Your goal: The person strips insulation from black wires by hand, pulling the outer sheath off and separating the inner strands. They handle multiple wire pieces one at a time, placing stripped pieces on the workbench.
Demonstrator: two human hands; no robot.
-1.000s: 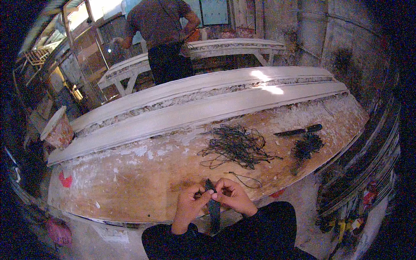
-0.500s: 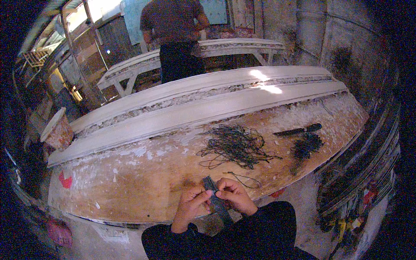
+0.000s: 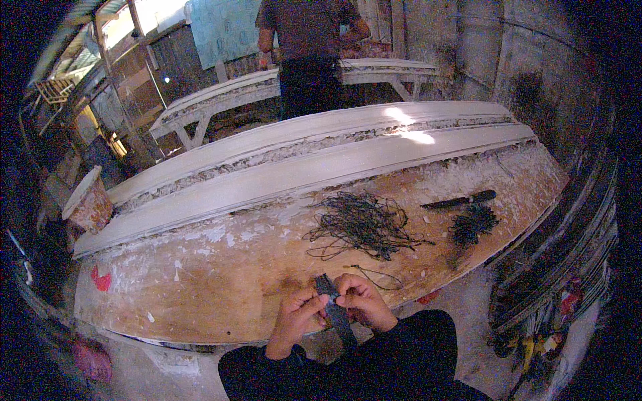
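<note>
Close to my body, a dark grey flat strip [image 3: 342,329] runs between my hands. My left hand [image 3: 297,314] pinches its left edge between thumb and fingers. From the other side, my right hand [image 3: 365,302] has thumb and finger pressed together at the strip; any small piece in that pinch is too small to make out. Just beyond the right hand lies a thin loop of dark cord [image 3: 378,277]. Farther off is a loose heap of dark cord [image 3: 366,226]. To its right are a black-handled knife [image 3: 460,199] and a bushy bundle of dark cord [image 3: 473,224].
The worktop is a paint-spattered wooden board [image 3: 207,287]. Long white mouldings [image 3: 281,179] lie along its far side. A stained bucket [image 3: 92,200] stands at the left end. Behind, a person [image 3: 309,47] stands by a second bench [image 3: 388,72]. Long strips [image 3: 562,234] line the right.
The person at the back has moved to the right. My hands stay almost in place, with a slight shift of the fingers on the strip.
</note>
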